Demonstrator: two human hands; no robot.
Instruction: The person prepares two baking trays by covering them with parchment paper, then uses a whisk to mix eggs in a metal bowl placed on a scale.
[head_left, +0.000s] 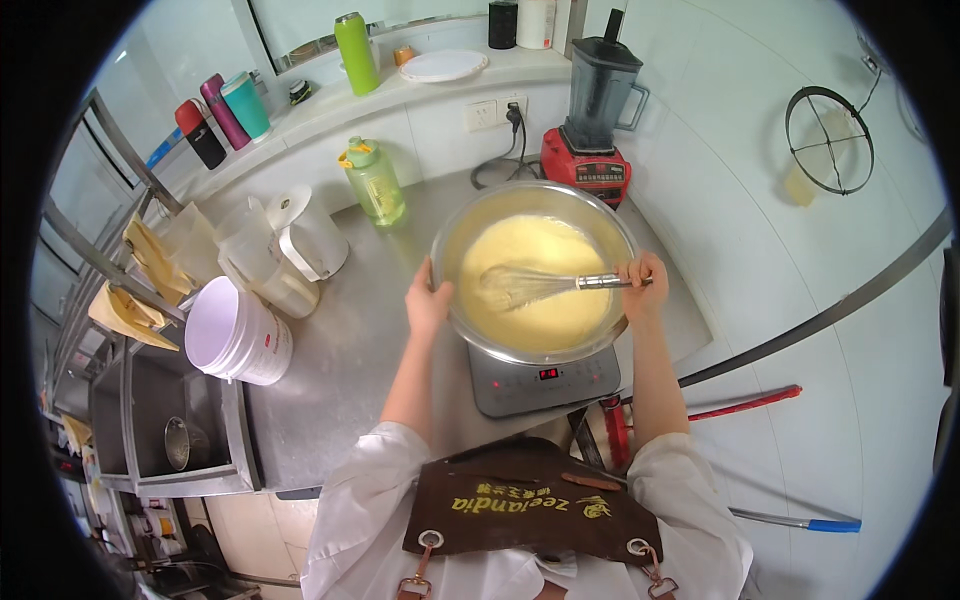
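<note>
A wide steel mixing bowl [455,325] of pale yellow batter [535,238] rests on a dark induction cooker [500,385] with a lit red display. At the bowl's left rim, my left hand [428,303] grips the edge, thumb toward the inside. My right hand [643,282] is closed around the metal handle of a balloon whisk [530,285], at the bowl's right side. The whisk lies nearly level across the bowl, its wires in the batter and slightly blurred.
Behind the bowl stands a red-based blender [590,160] with a cord to the wall socket. Left are a green water bottle [375,185], a white kettle [310,235], clear jugs [255,250] and a white bucket [265,350]. A sink [195,415] borders the steel counter [340,370].
</note>
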